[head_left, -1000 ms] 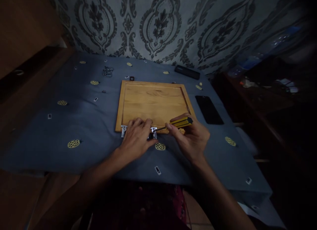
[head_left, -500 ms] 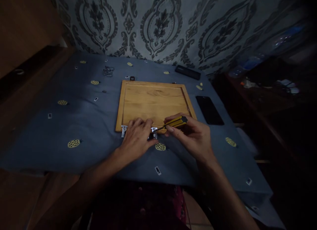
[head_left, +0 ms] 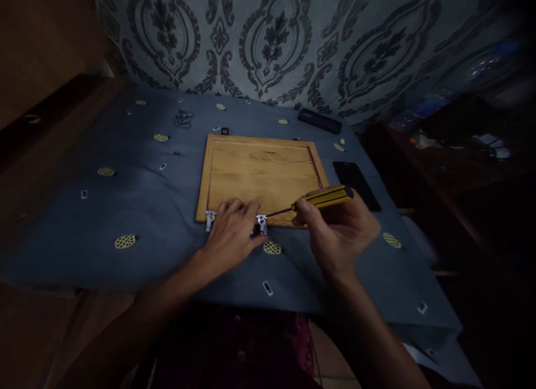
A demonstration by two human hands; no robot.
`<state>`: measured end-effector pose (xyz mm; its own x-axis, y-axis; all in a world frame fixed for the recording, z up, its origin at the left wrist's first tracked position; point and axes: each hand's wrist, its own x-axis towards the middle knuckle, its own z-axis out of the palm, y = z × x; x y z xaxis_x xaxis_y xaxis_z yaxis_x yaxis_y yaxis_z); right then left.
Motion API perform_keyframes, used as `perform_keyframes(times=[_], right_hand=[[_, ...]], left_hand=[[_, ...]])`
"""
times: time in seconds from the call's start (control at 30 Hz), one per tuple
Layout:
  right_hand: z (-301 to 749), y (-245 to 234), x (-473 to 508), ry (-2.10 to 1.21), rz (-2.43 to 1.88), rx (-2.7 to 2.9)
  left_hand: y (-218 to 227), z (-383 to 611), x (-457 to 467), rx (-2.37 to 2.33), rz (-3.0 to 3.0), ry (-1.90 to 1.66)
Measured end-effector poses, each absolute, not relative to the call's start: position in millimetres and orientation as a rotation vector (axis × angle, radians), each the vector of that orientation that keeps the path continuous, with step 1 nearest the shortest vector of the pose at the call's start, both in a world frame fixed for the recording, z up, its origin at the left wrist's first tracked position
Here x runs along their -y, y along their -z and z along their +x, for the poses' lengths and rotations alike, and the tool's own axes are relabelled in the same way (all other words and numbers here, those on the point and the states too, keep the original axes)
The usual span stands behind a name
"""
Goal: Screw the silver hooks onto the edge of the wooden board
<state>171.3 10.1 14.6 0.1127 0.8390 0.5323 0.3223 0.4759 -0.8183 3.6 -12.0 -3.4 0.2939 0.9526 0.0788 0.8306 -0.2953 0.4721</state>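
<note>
A wooden board with a raised rim lies on a blue cloth. A silver metal bracket sits at the board's near edge. My left hand lies flat over that bracket, fingers pressed down on it and on the board's edge. My right hand is closed round the yellow-and-black handle of a screwdriver. Its thin shaft points left and its tip hovers just right of the bracket's right end.
The blue cloth with yellow pineapple prints covers the table. A black phone lies right of the board, a dark flat case at the back, and a heap of metal parts at the back left. Patterned wallpaper stands behind.
My right hand has drawn the screwdriver to the right, so its tip has pulled back from the bracket. My left hand has stayed in place.
</note>
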Motion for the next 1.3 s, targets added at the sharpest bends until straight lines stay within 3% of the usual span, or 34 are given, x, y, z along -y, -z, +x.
perform_keyframes(times=[1.1,1.3], right_hand=[[173,5,-14,-0.561,-1.080,1.603],[179,-11,-16,-0.748,-1.039,1.711]], left_hand=[[3,4,13,-1.621,2.226,-0.506],[2,5,12,-1.606,2.209,-0.500]])
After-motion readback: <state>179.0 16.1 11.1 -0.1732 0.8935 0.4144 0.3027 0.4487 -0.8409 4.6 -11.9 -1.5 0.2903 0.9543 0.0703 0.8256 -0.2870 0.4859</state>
